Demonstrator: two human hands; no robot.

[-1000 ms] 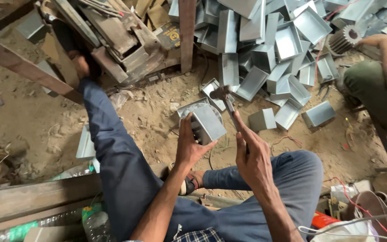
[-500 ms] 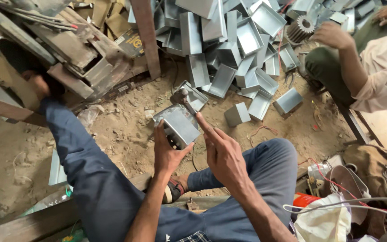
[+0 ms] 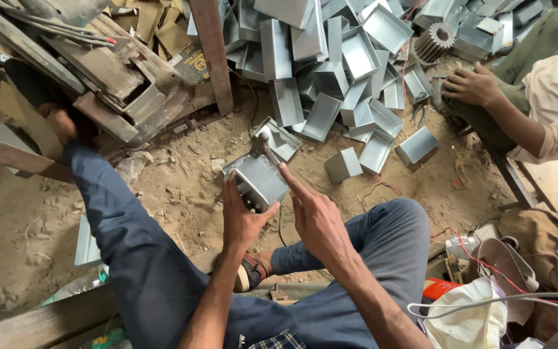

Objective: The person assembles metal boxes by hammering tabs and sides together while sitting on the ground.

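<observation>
Left hand (image 3: 243, 216) grips the near underside of a small grey sheet-metal box (image 3: 258, 179), fingers clamped on it, holding it above the dirt floor (image 3: 182, 187) between the person's knees. Right hand (image 3: 314, 216) just beside the box, fingers apart, index fingertip touching its right edge. Beyond, a heap of open metal trays (image 3: 350, 58). Far right, a co-worker's hand (image 3: 473, 85) rests near a grey gear (image 3: 435, 40).
</observation>
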